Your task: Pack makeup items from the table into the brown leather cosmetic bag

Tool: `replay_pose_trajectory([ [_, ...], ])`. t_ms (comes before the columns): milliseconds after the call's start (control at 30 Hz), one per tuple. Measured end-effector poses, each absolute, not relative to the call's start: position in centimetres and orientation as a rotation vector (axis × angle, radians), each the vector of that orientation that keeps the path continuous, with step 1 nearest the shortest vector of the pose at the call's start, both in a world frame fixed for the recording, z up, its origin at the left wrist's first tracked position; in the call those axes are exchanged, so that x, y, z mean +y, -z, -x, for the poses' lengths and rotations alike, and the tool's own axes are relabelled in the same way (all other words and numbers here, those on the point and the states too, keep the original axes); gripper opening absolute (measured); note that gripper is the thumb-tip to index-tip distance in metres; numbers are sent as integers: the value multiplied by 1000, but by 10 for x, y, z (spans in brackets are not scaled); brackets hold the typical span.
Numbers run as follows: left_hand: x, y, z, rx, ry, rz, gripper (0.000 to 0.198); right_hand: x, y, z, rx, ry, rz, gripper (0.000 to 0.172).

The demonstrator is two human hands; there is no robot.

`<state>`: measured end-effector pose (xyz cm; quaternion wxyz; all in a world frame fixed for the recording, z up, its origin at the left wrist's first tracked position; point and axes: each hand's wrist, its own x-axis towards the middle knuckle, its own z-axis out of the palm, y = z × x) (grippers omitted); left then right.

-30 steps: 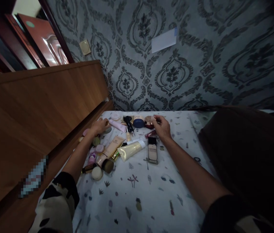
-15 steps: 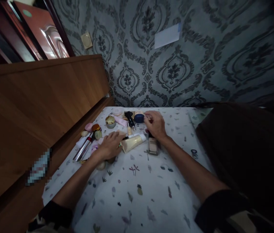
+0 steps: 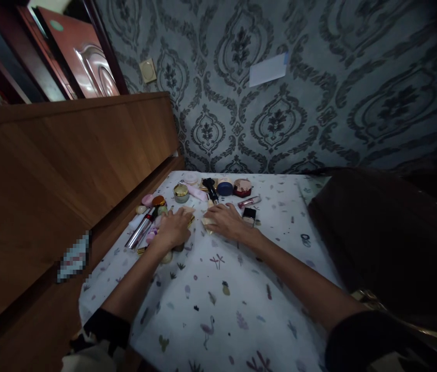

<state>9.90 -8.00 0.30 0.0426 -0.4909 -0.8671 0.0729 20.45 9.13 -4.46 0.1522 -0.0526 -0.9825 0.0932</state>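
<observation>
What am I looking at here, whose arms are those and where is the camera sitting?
No machine here: a camera worn on a person's head looks down at their own two bare arms. The left hand and the right hand lie on scattered cosmetics on a white printed cloth. Beyond them lie a gold-lidded jar, a blue round compact and a pink lip gloss. Whether either hand grips anything is hidden. A wooden panel runs along the left.

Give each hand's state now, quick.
Left hand: curled over cosmetics, grip cannot be told.
Right hand: open, flat on cream tube.
</observation>
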Motion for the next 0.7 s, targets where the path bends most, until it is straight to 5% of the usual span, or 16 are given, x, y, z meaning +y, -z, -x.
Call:
replay_pose_trajectory([
  [267,-90,-6,-73,-2704,-164,1273,37,111,54,-201,-2744,-285,299,28],
  [700,-111,-16,-41,-2750,63,1426,39,74,50,-250,-2569,-273,139,33],
])
